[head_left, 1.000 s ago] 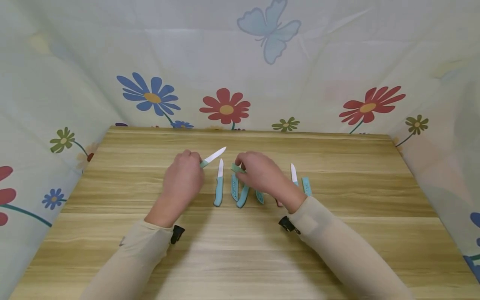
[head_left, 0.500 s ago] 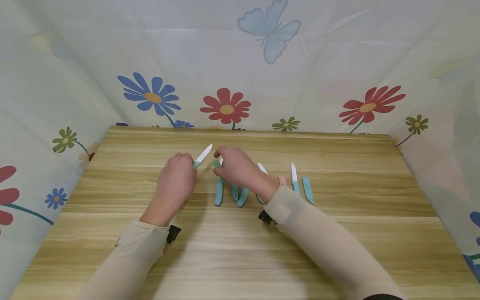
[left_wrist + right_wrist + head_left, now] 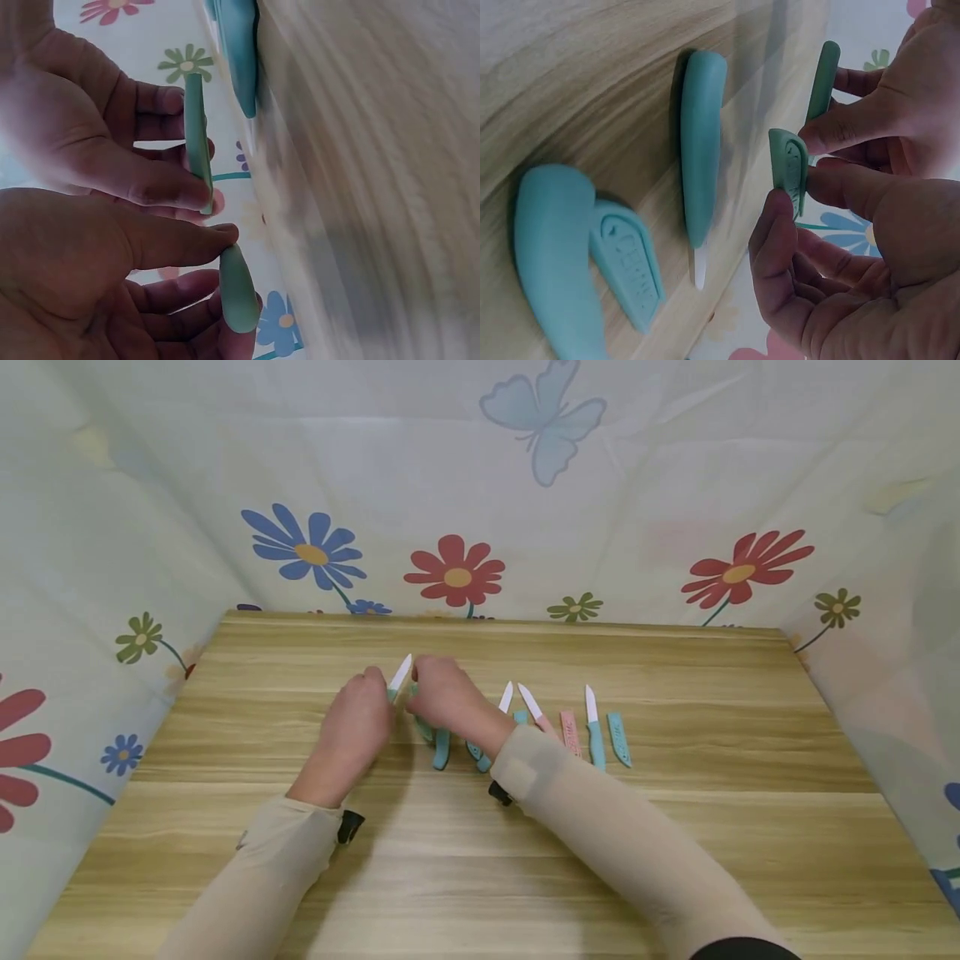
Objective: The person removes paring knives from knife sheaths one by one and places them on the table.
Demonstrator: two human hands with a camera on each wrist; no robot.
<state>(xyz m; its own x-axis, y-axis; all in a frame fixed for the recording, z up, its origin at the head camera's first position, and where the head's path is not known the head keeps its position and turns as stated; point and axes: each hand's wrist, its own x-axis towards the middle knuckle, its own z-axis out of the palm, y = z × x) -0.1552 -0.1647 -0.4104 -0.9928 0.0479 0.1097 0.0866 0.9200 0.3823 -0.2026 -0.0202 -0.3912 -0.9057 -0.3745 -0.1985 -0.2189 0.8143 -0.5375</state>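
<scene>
My left hand (image 3: 356, 727) grips a paring knife (image 3: 401, 675) by its green handle, the white blade bare and pointing up and away. In the left wrist view the handle (image 3: 238, 291) lies between thumb and curled fingers. My right hand (image 3: 450, 697) pinches a green blade sheath (image 3: 789, 166) between thumb and fingers, close beside the knife. Both are held above the table. Below the right hand lies a blue knife (image 3: 703, 150); another blue knife (image 3: 555, 259) and a blue sheath (image 3: 628, 262) sit side by side, partly hidden by the right arm in the head view.
To the right on the wooden table (image 3: 600, 860) lie a pink knife (image 3: 534, 706), a pink sheath (image 3: 571, 732), a blue knife (image 3: 596, 743) and a blue sheath (image 3: 619, 739). A flower-printed curtain (image 3: 637, 485) surrounds the table's back and sides.
My right hand has moved left with the green sheath, coming up next to the knife. The left hand has shifted slightly left and turned its blade more upright.
</scene>
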